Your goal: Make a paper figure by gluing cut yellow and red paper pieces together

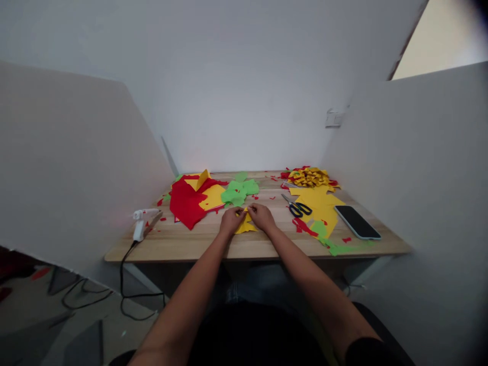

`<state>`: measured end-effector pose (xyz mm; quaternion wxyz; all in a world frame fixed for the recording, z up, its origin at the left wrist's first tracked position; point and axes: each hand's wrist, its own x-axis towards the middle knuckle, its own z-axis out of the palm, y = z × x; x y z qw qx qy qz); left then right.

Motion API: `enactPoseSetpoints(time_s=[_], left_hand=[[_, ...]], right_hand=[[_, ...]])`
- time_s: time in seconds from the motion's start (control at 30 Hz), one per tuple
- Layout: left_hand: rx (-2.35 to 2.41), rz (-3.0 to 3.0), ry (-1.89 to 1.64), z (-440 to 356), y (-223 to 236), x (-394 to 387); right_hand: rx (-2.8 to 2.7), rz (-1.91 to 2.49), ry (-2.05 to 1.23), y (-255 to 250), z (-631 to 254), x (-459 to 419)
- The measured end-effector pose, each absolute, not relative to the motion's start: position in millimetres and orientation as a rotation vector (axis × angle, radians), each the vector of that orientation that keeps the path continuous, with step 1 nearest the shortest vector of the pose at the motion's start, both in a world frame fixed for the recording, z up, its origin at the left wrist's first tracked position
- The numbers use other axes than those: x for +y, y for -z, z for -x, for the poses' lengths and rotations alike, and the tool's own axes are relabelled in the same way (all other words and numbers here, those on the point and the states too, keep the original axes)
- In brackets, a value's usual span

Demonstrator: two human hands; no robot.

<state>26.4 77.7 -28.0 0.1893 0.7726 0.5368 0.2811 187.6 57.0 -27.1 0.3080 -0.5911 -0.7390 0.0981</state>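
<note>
Two forearms [201, 270] stretched forward, converging; left hand [231, 220], right hand [261, 216] pinching yellow piece [247, 227] close together, knuckles up

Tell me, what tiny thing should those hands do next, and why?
Maybe the left hand and right hand should pinch the top of the small yellow piece together: their fingertips are close there, its lower part spreads toward the person, and the yellow heap at the back right shows crinkled pieces.

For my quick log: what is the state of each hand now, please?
Left hand: closed, holding the yellow piece.
Right hand: closed, holding the same yellow piece.
</note>
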Motion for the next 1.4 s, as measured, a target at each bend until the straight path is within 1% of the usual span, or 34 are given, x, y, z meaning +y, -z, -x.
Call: enactPoseSetpoints(time_s=[0.17, 0.33, 0.93, 1.4], left_hand=[[1.528, -2.176, -0.799, -26.9, 31.1, 77.5], [1.502, -2.193, -0.788, -26.7, 29.8, 75.4], [1.527, -2.214, -0.729, -27.7, 24.9, 70.7], [1.548, -2.206, -0.724, -27.7, 23.5, 68.8]], right_hand=[[-1.95, 1.387, -0.441, 30.9, -193.5, 62.9], [-1.923, 1.281, -0.5, 33.7, -194.6, 62.5], [-1.753, 1.277, -0.444, 29.3, -191.5, 57.8], [-1.807, 1.236, -0.43, 24.7, -190.5, 52.9]])
